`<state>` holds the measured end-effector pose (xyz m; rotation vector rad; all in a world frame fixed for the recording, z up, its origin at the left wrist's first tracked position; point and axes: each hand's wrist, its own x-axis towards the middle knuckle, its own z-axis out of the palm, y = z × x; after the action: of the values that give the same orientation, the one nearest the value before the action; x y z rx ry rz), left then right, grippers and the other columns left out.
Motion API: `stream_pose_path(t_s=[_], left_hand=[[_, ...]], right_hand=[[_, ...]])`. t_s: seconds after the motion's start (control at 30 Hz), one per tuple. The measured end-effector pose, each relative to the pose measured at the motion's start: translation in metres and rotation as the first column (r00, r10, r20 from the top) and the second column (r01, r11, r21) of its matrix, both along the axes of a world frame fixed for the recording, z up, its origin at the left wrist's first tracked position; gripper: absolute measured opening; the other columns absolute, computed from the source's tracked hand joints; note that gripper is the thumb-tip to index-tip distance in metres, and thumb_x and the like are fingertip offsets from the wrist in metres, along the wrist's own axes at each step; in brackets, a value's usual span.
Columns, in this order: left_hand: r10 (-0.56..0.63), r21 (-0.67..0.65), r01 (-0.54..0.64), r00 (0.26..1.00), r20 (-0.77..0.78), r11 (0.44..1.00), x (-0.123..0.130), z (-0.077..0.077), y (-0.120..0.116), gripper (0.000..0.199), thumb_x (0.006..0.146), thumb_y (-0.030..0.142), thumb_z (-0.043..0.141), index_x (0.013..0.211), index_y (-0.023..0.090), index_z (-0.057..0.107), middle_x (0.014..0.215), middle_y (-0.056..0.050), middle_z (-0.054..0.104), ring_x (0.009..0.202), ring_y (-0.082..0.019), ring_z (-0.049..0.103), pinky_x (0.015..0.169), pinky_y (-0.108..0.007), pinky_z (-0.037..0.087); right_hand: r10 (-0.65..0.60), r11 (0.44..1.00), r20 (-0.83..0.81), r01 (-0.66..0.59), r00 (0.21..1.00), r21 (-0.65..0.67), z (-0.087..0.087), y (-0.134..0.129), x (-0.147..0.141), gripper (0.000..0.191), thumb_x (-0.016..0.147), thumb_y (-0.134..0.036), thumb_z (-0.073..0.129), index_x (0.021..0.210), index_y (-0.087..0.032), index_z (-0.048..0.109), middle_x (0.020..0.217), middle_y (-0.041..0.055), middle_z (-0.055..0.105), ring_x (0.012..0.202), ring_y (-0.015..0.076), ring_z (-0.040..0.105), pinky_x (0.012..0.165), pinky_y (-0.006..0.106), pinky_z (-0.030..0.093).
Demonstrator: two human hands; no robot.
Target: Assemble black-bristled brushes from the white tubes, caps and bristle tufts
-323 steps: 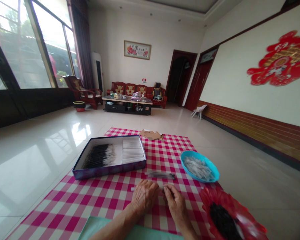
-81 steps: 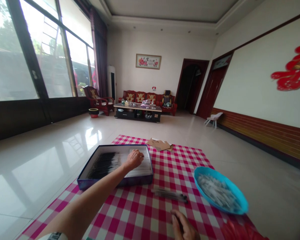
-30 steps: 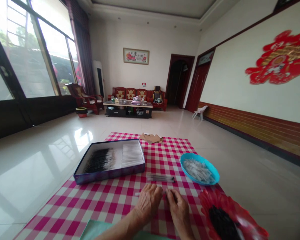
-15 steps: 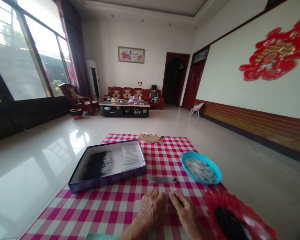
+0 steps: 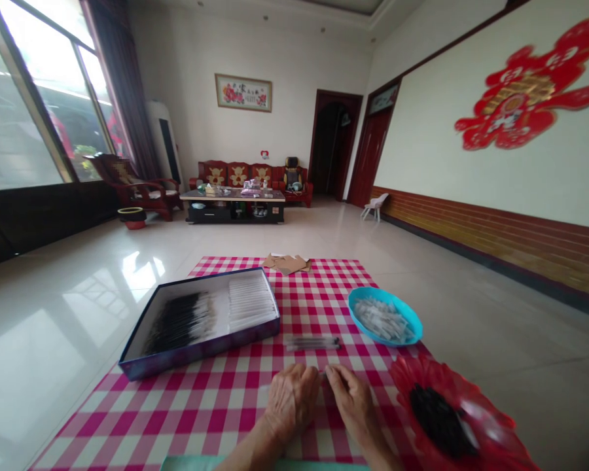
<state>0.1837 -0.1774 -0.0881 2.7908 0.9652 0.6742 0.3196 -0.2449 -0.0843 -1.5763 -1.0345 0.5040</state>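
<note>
My left hand (image 5: 292,400) and my right hand (image 5: 352,398) meet at the near part of a pink-and-white checked cloth (image 5: 177,418). Their fingertips pinch a thin pale tube (image 5: 321,374), mostly hidden and faint. Just beyond them lies a small row of clear tubes with dark ends (image 5: 313,343). To the left stands an open dark box (image 5: 201,354) holding black-tipped brushes and clear sleeves. A blue bowl (image 5: 360,318) of small white pieces sits beyond my right hand. A red flower-shaped plate (image 5: 422,379) holding black bristles lies to its right.
Flattened cardboard pieces (image 5: 285,263) lie at the far edge of the cloth. A green mat (image 5: 260,464) shows at the bottom edge. Glossy floor tiles surround the cloth. Far off stand a low table (image 5: 232,206), red sofa and armchair.
My left hand has come back from the box and now sits with my right hand at the front of the cloth. The view has tilted and shifted slightly; the objects have not moved.
</note>
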Motion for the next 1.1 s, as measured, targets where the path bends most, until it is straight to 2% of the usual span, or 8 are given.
stream_pose_path(t_s=[0.1, 0.37, 0.5, 0.57, 0.63, 0.73, 0.97, 1.1], left_hand=[[0.001, 0.001, -0.001, 1.0, -0.004, 1.0, -0.0003, 0.001, -0.0008, 0.024, 0.095, 0.027, 0.033, 0.08, 0.024, 0.051, 0.073, 0.0, 0.058, 0.067, -0.015, 0.054, 0.056, -0.027, 0.029], [-0.001, -0.004, 0.001, 1.0, -0.031, 1.0, -0.0008, 0.0033, -0.0004, 0.022, 0.095, 0.026, 0.034, 0.082, 0.024, 0.051, 0.073, 0.001, 0.058, 0.068, -0.015, 0.055, 0.057, -0.026, 0.03], [0.018, -0.009, -0.019, 1.0, -0.023, 1.0, -0.0006, 0.0024, -0.0004, 0.02, 0.094, 0.024, 0.036, 0.08, 0.024, 0.05, 0.072, 0.001, 0.059, 0.068, -0.015, 0.055, 0.057, -0.026, 0.03], [0.025, -0.009, -0.025, 1.0, -0.016, 1.0, -0.0007, 0.0027, -0.0008, 0.02, 0.094, 0.024, 0.036, 0.08, 0.024, 0.05, 0.072, 0.001, 0.059, 0.069, -0.015, 0.056, 0.057, -0.026, 0.03], [0.026, -0.006, -0.026, 1.0, -0.012, 1.0, -0.0008, 0.0031, -0.0012, 0.02, 0.094, 0.024, 0.035, 0.08, 0.024, 0.05, 0.072, 0.001, 0.059, 0.069, -0.015, 0.056, 0.058, -0.026, 0.031], [0.027, -0.004, -0.027, 1.0, -0.014, 1.0, -0.0007, 0.0035, -0.0016, 0.021, 0.094, 0.024, 0.035, 0.08, 0.023, 0.051, 0.072, 0.001, 0.059, 0.069, -0.015, 0.056, 0.059, -0.026, 0.031], [0.036, -0.013, -0.036, 0.999, -0.031, 0.999, -0.0009, 0.0051, -0.0023, 0.022, 0.095, 0.027, 0.035, 0.082, 0.024, 0.052, 0.074, 0.002, 0.06, 0.068, -0.014, 0.056, 0.056, -0.026, 0.029], [0.052, -0.013, -0.053, 0.998, -0.035, 0.999, -0.001, 0.0062, -0.003, 0.023, 0.095, 0.027, 0.035, 0.081, 0.024, 0.053, 0.074, 0.001, 0.06, 0.067, -0.014, 0.056, 0.055, -0.025, 0.028]], right_hand=[[0.027, 0.999, 0.022, -0.027, 0.999, 0.025, -0.0018, -0.001, 0.0002, 0.033, 0.081, -0.048, 0.053, 0.081, -0.018, 0.067, 0.076, 0.0063, 0.07, 0.071, 0.0217, 0.064, 0.066, 0.027, 0.051], [0.125, 0.985, -0.027, -0.121, 0.992, 0.122, -0.0001, -0.0033, 0.0035, 0.024, 0.08, -0.04, 0.058, 0.084, -0.019, 0.067, 0.087, 0.007, 0.07, 0.085, 0.0232, 0.065, 0.079, 0.031, 0.052], [0.135, 0.984, -0.122, -0.119, 0.983, 0.132, -0.0009, -0.0023, 0.0031, 0.032, 0.079, -0.042, 0.06, 0.1, -0.017, 0.063, 0.1, 0.0095, 0.069, 0.094, 0.0247, 0.064, 0.081, 0.032, 0.052], [0.083, 0.993, -0.115, -0.072, 0.99, 0.094, -0.0003, -0.0013, 0.0019, 0.034, 0.081, -0.045, 0.058, 0.099, -0.017, 0.064, 0.095, 0.0094, 0.07, 0.087, 0.0237, 0.066, 0.074, 0.03, 0.053], [0.02, 0.998, -0.038, -0.018, 0.999, 0.054, -0.0006, 0.0, 0.0006, 0.034, 0.082, -0.048, 0.054, 0.087, -0.017, 0.067, 0.081, 0.0076, 0.071, 0.075, 0.0217, 0.066, 0.067, 0.027, 0.052], [-0.007, 0.998, 0.046, 0.003, 0.999, 0.068, -0.0034, 0.0018, -0.0003, 0.034, 0.081, -0.049, 0.055, 0.077, -0.017, 0.067, 0.069, 0.0055, 0.07, 0.064, 0.0198, 0.063, 0.061, 0.026, 0.051], [0.096, 0.986, 0.004, -0.096, 0.995, 0.136, -0.0039, -0.0014, 0.003, 0.025, 0.081, -0.041, 0.056, 0.084, -0.019, 0.066, 0.081, 0.0055, 0.07, 0.076, 0.021, 0.065, 0.07, 0.028, 0.052], [0.143, 0.979, -0.065, -0.132, 0.988, 0.152, -0.0002, -0.0033, 0.0023, 0.028, 0.079, -0.043, 0.059, 0.091, -0.018, 0.066, 0.089, 0.0071, 0.07, 0.085, 0.0232, 0.066, 0.076, 0.031, 0.052]])
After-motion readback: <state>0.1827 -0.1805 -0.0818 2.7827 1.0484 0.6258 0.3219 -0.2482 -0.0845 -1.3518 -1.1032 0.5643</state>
